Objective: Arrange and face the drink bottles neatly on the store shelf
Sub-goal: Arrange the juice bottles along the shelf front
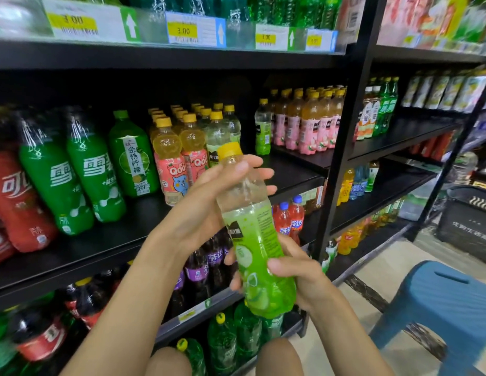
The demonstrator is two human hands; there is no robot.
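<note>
A clear bottle with a yellow cap and green label [252, 229] is held tilted in front of the black middle shelf [106, 240]. My left hand [209, 202] wraps its upper part from the left, fingers across the neck. My right hand [293, 270] grips its lower end from the right. On the shelf behind stand rows of yellow-capped bottles with pink labels [171, 161], and one matching green-label bottle [262, 126] stands alone further right.
Large green soda bottles [87, 169] and red ones [16, 202] fill the shelf's left. Pink-label juice bottles [309, 120] stand to the right. A blue plastic stool [437, 308] stands on the floor at right, a dark basket [469, 221] behind it.
</note>
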